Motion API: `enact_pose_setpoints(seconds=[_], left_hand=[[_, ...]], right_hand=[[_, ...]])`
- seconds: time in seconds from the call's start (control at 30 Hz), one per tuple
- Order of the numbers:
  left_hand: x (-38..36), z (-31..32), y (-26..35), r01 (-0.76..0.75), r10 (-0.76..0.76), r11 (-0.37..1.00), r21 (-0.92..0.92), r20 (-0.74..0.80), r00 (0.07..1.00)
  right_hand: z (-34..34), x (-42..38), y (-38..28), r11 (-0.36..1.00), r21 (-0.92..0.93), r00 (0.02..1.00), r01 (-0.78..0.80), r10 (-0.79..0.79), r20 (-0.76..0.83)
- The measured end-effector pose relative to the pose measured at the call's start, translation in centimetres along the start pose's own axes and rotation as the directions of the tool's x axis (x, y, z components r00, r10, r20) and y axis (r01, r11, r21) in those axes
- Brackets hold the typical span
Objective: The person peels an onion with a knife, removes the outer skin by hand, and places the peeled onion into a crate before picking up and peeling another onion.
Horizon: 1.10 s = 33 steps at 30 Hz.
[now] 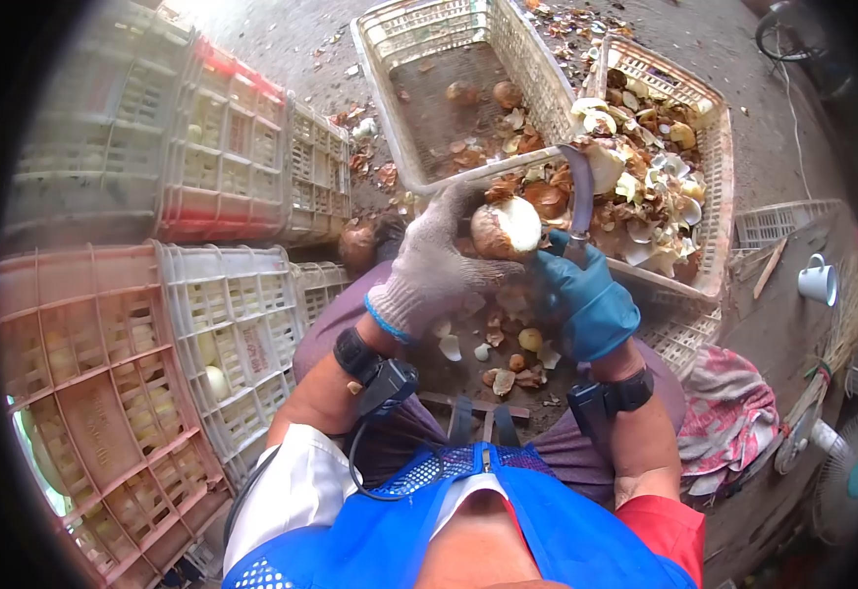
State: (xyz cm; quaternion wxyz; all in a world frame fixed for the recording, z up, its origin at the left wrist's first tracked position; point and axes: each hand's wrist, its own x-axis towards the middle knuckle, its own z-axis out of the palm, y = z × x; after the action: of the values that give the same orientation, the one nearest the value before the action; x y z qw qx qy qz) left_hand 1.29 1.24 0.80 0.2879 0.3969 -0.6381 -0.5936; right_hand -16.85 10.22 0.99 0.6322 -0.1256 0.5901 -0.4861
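Note:
In my left hand (431,257), which wears a pale knit glove, is a partly peeled onion (508,228). Its brown skin still covers the left side, while the white flesh faces right. A blue rubber glove covers my right hand (591,302), closed round the handle of a knife (582,191) whose curved blade points up, away from me. The fingertips of this hand are close to the onion's lower right. Below both hands, skins and pale peel pieces (504,381) litter the ground between my knees.
Ahead is a crate (382,93) with a few brown onions. A second crate (722,187), at the right, is heaped with peelings. Stacked crates (223,137) of pale round produce stand at the left. A white mug (818,282), a patterned cloth (728,407) and a fan (853,476) are on the right.

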Motion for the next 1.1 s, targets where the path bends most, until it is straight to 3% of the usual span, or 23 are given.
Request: enact_pose_setpoints(seconds=[0.13, 0.27, 0.33, 0.37, 0.4, 0.47, 0.57, 0.6, 0.7, 0.73, 0.83, 0.87, 0.97, 1.1], left_hand=[[-0.1, 0.7, 1.2, -0.103, 0.112, 0.987, 0.127, -0.069, 0.991], [0.0, 0.4, 1.0, -0.211, 0.22, 0.847, 0.487, 0.039, 0.975], [-0.1, 0.5, 1.7, -0.008, 0.008, 0.948, 0.317, 0.003, 1.0], [-0.1, 0.6, 1.9, 0.098, -0.1, 0.969, 0.227, -0.003, 0.995], [0.0, 0.6, 1.8, 0.198, -0.199, 0.978, -0.067, -0.009, 0.98], [0.5, 0.6, 1.0, 0.321, -0.361, 0.731, -0.603, 0.057, 0.931], [0.9, -0.7, -2.9, 0.266, -0.259, 0.435, -0.86, 0.163, 0.952], [1.0, -0.7, -2.6, 0.267, -0.308, 0.351, -0.898, 0.158, 0.938], [0.5, -1.5, -3.3, 0.237, -0.213, 0.356, -0.904, 0.168, 0.962], [0.3, -1.3, -3.1, 0.209, -0.209, 0.421, -0.883, 0.13, 0.969], [0.5, -1.1, -2.2, 0.179, -0.183, 0.43, -0.885, 0.109, 0.977], [0.5, -1.0, -1.9, 0.172, -0.173, 0.432, -0.885, 0.106, 0.979], [0.4, -1.0, -1.5, 0.171, -0.147, 0.433, -0.885, 0.118, 0.982], [0.2, -1.6, -2.4, 0.225, -0.161, 0.398, -0.89, 0.173, 0.972]], right_hand=[[-0.9, 0.8, -0.3, 0.982, -0.035, 0.979, 0.186, -0.182, 0.094], [-0.9, 1.4, -0.3, 0.917, -0.153, 0.93, 0.367, -0.359, 0.078], [-0.1, 1.5, 0.2, 0.846, -0.169, 0.859, 0.505, -0.513, 0.001], [-0.3, 1.7, 0.5, 0.883, -0.126, 0.888, 0.452, -0.459, -0.029], [-0.4, 2.0, 0.8, 0.914, -0.08, 0.913, 0.398, -0.403, -0.058], [-2.1, 2.6, 1.1, 0.996, 0.086, 1.0, -0.018, 0.019, -0.014], [-1.1, 1.4, 1.8, 0.982, -0.185, 0.994, -0.028, 0.047, 0.103], [-0.5, 1.5, 2.2, 0.986, -0.164, 0.997, 0.004, 0.009, 0.077], [0.5, 0.7, 2.0, 0.965, -0.204, 0.986, 0.167, -0.161, 0.045], [0.7, 0.5, 1.5, 0.952, -0.26, 0.987, 0.159, -0.155, 0.036], [0.5, 0.6, 2.0, 0.809, -0.459, 0.926, 0.366, -0.368, 0.09], [0.1, 1.2, 2.8, 0.71, -0.502, 0.855, 0.495, -0.5, 0.136], [-0.4, 1.9, 3.3, 0.57, -0.563, 0.763, 0.598, -0.62, 0.182], [-0.3, 1.2, 2.3, 0.479, -0.613, 0.72, 0.629, -0.656, 0.225]])
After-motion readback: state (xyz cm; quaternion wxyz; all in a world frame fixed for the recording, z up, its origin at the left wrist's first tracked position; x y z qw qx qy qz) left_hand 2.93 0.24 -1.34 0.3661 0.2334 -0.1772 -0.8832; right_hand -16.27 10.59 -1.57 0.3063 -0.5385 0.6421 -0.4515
